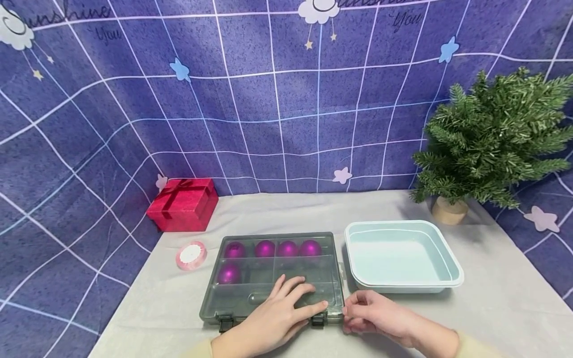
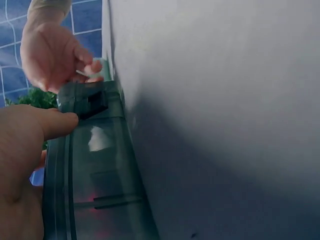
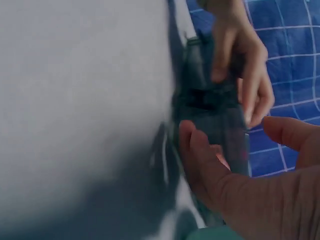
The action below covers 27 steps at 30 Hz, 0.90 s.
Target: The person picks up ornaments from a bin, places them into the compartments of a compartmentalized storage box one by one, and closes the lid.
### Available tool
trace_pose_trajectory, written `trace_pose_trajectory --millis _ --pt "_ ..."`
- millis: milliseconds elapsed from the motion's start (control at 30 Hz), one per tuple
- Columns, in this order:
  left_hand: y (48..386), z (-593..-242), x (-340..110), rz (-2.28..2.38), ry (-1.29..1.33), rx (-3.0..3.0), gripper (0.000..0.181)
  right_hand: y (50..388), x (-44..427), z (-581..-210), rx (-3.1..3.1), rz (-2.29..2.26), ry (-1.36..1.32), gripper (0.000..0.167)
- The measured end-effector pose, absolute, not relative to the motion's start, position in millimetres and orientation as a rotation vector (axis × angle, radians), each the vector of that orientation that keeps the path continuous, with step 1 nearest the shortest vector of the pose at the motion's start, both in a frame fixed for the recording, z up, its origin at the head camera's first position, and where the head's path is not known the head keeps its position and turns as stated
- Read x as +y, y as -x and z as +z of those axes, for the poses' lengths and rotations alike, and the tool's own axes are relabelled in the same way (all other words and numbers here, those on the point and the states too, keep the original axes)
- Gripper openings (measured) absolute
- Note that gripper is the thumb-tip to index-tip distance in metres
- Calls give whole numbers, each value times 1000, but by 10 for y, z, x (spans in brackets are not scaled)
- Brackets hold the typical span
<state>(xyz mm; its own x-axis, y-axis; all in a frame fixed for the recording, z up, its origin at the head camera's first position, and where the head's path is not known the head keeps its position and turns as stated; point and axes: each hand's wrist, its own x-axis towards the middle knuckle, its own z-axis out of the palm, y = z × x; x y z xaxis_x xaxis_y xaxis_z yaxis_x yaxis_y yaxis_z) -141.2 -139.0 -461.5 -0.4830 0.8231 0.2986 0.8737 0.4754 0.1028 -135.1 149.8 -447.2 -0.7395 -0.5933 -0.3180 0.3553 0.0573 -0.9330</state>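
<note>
On the near part of the pale cloth [image 1: 286, 211], right before me, lies a smoky see-through case [image 1: 255, 271] with its lid down. My left hand [image 1: 284, 311] rests palm down across the near right part of that lid, fingers spread wide, my thumb near the right one of the two black latches [image 1: 318, 319] on the near edge. My right hand [image 1: 376, 313] is just beside the case's near right corner, fingers loosely bent with a gap to the thumb; I cannot tell whether a fingertip touches the side. Under the lid, beyond my left fingers, four purple balls [image 1: 288, 249] sit along the far row, and one more is in the middle row at the left. A pale blue tray [image 1: 403, 261] stands to the right, just beyond my right hand. Left of the case lies a pink-rimmed roll [image 1: 191, 255], with a red box [image 1: 183, 205] farther off.
</note>
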Motion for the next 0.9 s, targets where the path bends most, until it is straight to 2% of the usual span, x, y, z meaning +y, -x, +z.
trace_pose_trajectory --millis 67,100,433,900 --pt "1409 -4610 -1390 -350 1463 -2505 59 1339 1488 -4522 1628 -1737 253 26" --pt "1404 -4605 -1391 -356 1462 -2505 58 1331 1487 -4551 1599 -1727 261 26" --pt "1398 -4605 -1370 -340 1453 -2478 53 1331 1488 -4792 941 -1704 262 44" --pt "1419 -4584 -1382 -328 1475 -2559 60 1332 1451 -4824 883 -1722 269 56"
